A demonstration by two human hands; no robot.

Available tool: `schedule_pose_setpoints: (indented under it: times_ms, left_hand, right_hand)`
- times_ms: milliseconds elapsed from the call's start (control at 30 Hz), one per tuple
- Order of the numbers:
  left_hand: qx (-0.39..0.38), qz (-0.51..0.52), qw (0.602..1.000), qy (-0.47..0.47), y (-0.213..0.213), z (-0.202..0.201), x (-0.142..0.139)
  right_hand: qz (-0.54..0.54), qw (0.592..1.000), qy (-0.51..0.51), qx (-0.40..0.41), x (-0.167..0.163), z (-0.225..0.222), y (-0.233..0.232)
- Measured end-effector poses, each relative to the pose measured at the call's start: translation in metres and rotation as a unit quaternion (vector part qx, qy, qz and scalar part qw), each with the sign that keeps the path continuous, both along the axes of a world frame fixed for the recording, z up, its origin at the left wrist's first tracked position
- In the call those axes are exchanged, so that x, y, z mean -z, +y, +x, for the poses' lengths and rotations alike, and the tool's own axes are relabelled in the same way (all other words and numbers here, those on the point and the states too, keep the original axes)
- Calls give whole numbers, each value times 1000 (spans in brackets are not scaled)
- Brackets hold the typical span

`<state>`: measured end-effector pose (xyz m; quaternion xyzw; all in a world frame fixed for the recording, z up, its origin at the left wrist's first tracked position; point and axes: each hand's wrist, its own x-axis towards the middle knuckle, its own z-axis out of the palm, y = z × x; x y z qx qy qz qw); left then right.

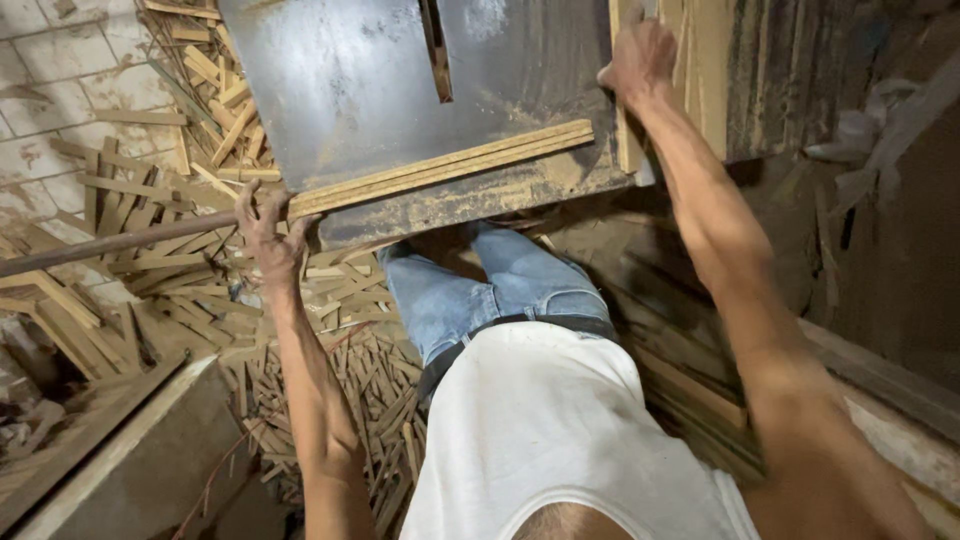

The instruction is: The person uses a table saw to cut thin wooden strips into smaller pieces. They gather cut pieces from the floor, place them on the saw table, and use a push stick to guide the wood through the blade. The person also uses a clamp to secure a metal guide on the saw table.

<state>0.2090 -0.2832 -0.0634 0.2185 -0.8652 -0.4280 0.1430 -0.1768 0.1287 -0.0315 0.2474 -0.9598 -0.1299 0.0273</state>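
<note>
I look down at a dusty metal saw table (350,90) with a blade (436,50) standing in its slot. A bundle of long thin wooden strips (450,165) lies across the table's near part. My left hand (268,232) grips the left end of that bundle at the table's edge. My right hand (638,58) rests on an upright wooden fence strip (626,130) at the table's right side, fingers curled over its top.
Heaps of offcut strips (150,200) cover the floor to the left and below the table. A metal rod (100,245) runs leftward. Stacked boards (710,70) stand right of the table. A concrete ledge (130,450) lies at lower left.
</note>
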Motion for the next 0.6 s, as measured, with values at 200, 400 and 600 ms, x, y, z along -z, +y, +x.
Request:
schedule_pose_setpoints:
  times_ms: [200, 400, 600]
  left_hand:
    - [-3, 3, 1000, 22, 1, 1, 8]
    - [1, 1, 1000, -1, 21, -12, 16]
    - [7, -78, 997, 27, 50, -39, 22]
  right_hand:
    - [-102, 993, -59, 17, -4, -10, 41]
    - [-61, 990, -43, 122, -41, -50, 158]
    - [-111, 991, 58, -40, -56, -20, 166]
